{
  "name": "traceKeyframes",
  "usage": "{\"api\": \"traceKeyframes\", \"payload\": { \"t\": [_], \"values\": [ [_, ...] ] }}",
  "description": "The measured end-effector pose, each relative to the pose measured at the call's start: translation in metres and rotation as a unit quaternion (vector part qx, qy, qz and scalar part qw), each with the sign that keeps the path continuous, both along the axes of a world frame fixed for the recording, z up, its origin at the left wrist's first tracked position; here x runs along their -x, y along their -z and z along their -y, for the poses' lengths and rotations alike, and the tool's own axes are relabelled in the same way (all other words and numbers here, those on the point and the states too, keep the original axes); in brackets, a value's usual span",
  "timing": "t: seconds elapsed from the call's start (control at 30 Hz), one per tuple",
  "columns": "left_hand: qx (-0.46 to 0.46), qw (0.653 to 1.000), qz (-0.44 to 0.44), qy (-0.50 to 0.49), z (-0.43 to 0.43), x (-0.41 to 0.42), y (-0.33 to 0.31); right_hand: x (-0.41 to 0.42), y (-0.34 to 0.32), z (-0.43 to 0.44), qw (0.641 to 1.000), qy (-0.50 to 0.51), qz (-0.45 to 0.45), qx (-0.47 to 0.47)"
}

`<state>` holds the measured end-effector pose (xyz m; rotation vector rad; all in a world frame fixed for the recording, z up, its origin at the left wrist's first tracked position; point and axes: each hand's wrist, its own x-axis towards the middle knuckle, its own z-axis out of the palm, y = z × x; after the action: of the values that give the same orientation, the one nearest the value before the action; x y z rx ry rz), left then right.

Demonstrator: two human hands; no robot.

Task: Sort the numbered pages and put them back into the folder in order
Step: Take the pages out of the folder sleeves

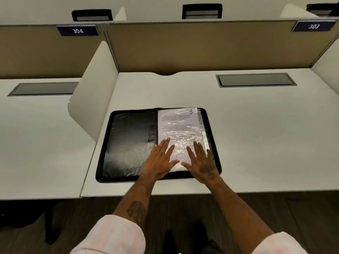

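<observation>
On my feed the folder (128,143) is black, its inner left panel glossy with grey glare. The page (176,125) on its right side is white, with lines of black print and a dark handwritten 3 at the top. The counter (256,125) is plain white, the partition (201,46) tan. The 304 sign (78,30) and 303 sign (313,26) are navy with white numerals. I see pale pink, faintly striped sleeves (113,235) over a dark brown wood-grain floor (266,208).

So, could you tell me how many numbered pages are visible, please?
1: the page marked 3, sleeved, on the open folder's right side; more may lie hidden beneath it.
</observation>
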<state>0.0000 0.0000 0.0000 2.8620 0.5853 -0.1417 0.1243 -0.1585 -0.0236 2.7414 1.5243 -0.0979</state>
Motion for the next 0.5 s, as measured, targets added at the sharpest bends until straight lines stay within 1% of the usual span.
{"api": "traceKeyframes", "payload": {
  "t": [0.07, 0.13, 0.17, 0.2, 0.27, 0.33, 0.4, 0.43, 0.5],
  "values": [
    [0.013, 0.999, -0.043, 0.02, 0.001, 0.002, 0.002, 0.0, 0.005, 0.002, 0.999, -0.001, -0.037, 0.013],
    [0.024, 0.996, -0.08, 0.036, 0.002, 0.004, 0.008, 0.005, 0.012, 0.009, 0.999, -0.016, -0.032, 0.041],
    [0.032, 0.995, -0.089, 0.042, 0.003, 0.004, 0.011, 0.006, 0.017, 0.01, 0.998, -0.025, -0.033, 0.042],
    [0.034, 0.994, -0.089, 0.047, 0.005, 0.004, 0.012, 0.006, 0.021, 0.013, 0.997, -0.031, -0.029, 0.065],
    [0.028, 0.995, -0.08, 0.051, 0.007, 0.004, 0.014, 0.004, 0.02, 0.016, 0.997, -0.036, -0.026, 0.07],
    [0.025, 0.996, -0.07, 0.054, 0.008, 0.004, 0.015, 0.0, 0.023, 0.014, 0.998, -0.052, -0.016, 0.037],
    [0.028, 0.996, -0.068, 0.051, 0.008, 0.004, 0.016, -0.002, 0.021, 0.011, 0.996, -0.085, 0.003, -0.042],
    [0.028, 0.996, -0.064, 0.051, 0.009, 0.003, 0.016, -0.003, 0.022, 0.01, 0.989, -0.109, 0.029, -0.093],
    [0.025, 0.997, -0.051, 0.056, 0.009, 0.002, 0.016, -0.004, 0.022, 0.006, 0.982, -0.134, 0.032, -0.13]
  ]
}}
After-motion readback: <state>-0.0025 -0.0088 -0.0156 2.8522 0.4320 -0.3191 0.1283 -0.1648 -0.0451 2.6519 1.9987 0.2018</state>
